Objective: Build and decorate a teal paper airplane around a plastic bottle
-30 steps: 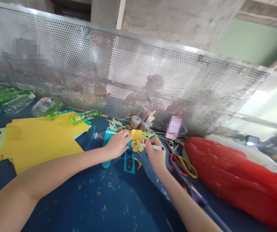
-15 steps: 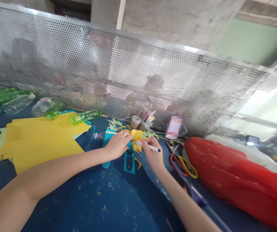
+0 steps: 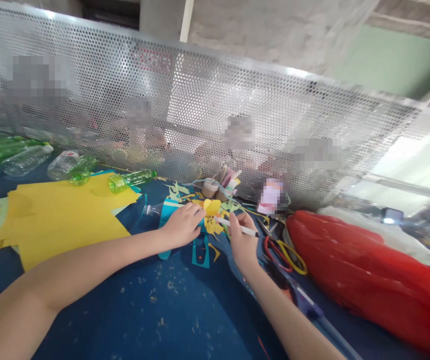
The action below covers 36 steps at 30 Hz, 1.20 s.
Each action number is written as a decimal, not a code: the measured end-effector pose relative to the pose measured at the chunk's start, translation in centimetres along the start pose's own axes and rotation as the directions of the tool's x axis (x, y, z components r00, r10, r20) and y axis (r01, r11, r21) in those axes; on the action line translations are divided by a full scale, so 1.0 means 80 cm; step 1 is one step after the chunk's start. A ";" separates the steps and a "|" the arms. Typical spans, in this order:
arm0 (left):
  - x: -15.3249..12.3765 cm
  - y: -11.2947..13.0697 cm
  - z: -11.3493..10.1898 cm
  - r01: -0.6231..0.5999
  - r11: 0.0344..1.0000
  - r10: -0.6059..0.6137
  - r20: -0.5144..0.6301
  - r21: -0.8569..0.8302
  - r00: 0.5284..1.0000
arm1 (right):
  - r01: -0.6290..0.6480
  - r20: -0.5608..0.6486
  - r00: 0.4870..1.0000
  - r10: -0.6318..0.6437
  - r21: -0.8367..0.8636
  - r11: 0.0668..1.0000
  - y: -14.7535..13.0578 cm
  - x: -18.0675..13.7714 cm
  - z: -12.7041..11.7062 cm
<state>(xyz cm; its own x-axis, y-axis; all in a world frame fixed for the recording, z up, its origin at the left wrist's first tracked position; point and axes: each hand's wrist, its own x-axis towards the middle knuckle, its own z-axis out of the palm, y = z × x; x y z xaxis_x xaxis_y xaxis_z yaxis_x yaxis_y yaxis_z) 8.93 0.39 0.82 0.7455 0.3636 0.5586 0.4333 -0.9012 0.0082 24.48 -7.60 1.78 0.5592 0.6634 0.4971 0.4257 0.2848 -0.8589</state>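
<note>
Black-and-white marker [image 3: 239,228] is pinched in my right hand [image 3: 244,240], its tip end toward a yellow paper shape [image 3: 212,225]. Dark star-like lines show on that shape, and rounded yellow petals [image 3: 212,206] stand just above it. My left hand [image 3: 185,225] is closed over a clear plastic bottle [image 3: 153,209] wrapped in blue paper [image 3: 167,207]; the bottle lies on its side, neck to the left. The hand hides most of the wrap. Below it lies a blue paper piece with a cut-out [image 3: 200,260].
Yellow paper sheets [image 3: 65,215] and several bottles, one green [image 3: 132,181], lie left. Paper scraps and a small tub [image 3: 210,188] sit behind my hands. Scissors [image 3: 278,252] and a red plastic bag [image 3: 365,270] are at right. A perforated metal panel [image 3: 200,110] stands behind.
My right hand has moved a little right with the marker, away from the yellow paper, so the drawn star lines show more clearly. My left hand stays on the bottle.
</note>
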 end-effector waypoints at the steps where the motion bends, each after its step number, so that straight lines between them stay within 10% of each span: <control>1: -0.001 0.001 0.002 -0.017 0.999 0.017 -0.001 0.036 1.000 | 0.002 -0.004 1.000 -0.002 -0.001 1.000 0.000 0.000 0.000; 36: -0.013 0.008 0.021 -0.095 0.954 0.131 -0.109 0.286 0.985 | -0.016 0.015 1.000 0.017 -0.067 0.998 0.002 0.005 0.001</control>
<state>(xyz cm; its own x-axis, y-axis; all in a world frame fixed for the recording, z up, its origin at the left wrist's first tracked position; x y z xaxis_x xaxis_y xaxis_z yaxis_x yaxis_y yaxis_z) 9.31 -0.15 -1.17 0.7362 0.2149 0.6417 0.4873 -0.8263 -0.2823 24.67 -7.22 1.83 0.5559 0.6782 0.4807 0.4636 0.2270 -0.8565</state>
